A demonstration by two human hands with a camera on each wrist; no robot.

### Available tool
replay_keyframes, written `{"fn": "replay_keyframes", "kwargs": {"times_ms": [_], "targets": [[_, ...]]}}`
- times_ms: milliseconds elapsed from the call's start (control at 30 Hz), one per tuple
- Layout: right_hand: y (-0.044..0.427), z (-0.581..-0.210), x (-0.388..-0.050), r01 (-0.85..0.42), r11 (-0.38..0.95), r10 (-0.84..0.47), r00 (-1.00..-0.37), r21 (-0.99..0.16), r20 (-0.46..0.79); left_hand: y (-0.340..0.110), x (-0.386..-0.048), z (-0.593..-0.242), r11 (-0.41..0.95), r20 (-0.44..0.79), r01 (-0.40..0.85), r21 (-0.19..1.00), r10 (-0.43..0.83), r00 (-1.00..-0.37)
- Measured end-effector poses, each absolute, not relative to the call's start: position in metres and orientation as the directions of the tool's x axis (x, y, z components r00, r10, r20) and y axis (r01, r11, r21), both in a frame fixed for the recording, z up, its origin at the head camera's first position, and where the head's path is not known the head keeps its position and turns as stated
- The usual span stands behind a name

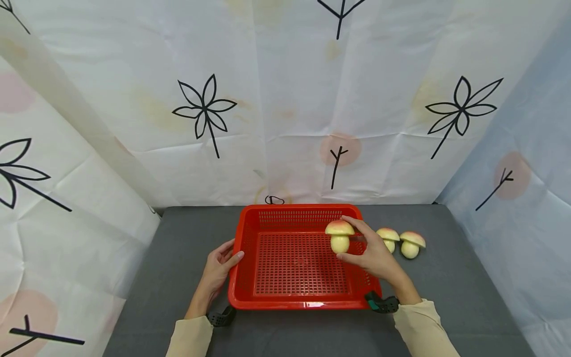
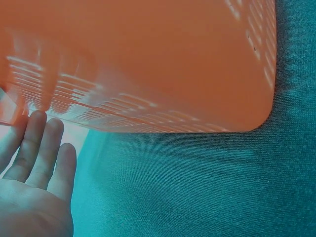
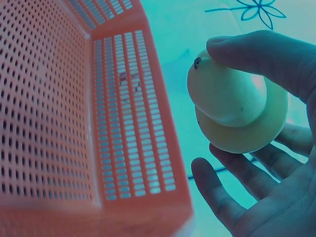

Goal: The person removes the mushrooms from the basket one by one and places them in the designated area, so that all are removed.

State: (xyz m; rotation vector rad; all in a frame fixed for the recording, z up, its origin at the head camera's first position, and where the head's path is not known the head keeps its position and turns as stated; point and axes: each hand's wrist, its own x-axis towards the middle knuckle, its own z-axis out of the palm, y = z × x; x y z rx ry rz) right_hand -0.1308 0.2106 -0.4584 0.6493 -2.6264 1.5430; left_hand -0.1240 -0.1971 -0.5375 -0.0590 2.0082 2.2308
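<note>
A toy mushroom [image 1: 340, 241] with a reddish-yellow cap and pale stem is pinched in my right hand [image 1: 374, 252], above the right part of a red plastic basket [image 1: 303, 304]. In the right wrist view, the thumb presses the stem end of the mushroom [image 3: 229, 94] while fingers support its cap. My left hand [image 1: 218, 267] holds the basket's left rim, thumb on top and fingers along the outer side. The left wrist view shows those fingers [image 2: 37, 148] against the slotted wall of the basket [image 2: 173, 64]. No mushroom shows inside the basket.
Two more toy mushrooms, one [image 1: 388, 239] partly hidden by my right hand and another [image 1: 411, 244] beside it, stand on the grey table [image 1: 450, 297] right of the basket. White cloth [image 1: 285, 99] with drawn plants hangs behind and along both sides.
</note>
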Motion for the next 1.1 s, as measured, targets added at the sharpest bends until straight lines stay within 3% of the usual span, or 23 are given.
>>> {"fn": "replay_keyframes", "kwargs": {"times_ms": [433, 767, 1100], "targets": [[0.243, -0.451, -0.122, -0.396, 0.446, -0.288, -0.912, -0.802, 0.291, -0.197, -0.125, -0.538, -0.106, -0.118, -0.127, 0.986, 0.085, -0.989], [0.270, -0.457, -0.116, -0.354, 0.440, -0.246, -0.931, -0.825, 0.269, -0.197, -0.124, -0.538, -0.103, -0.123, -0.131, 0.986, 0.079, -0.989], [0.293, -0.456, -0.108, -0.310, 0.526, -0.167, -0.951, -0.792, 0.262, -0.197, -0.125, -0.540, -0.103, -0.130, -0.138, 0.985, 0.080, -0.988]]}}
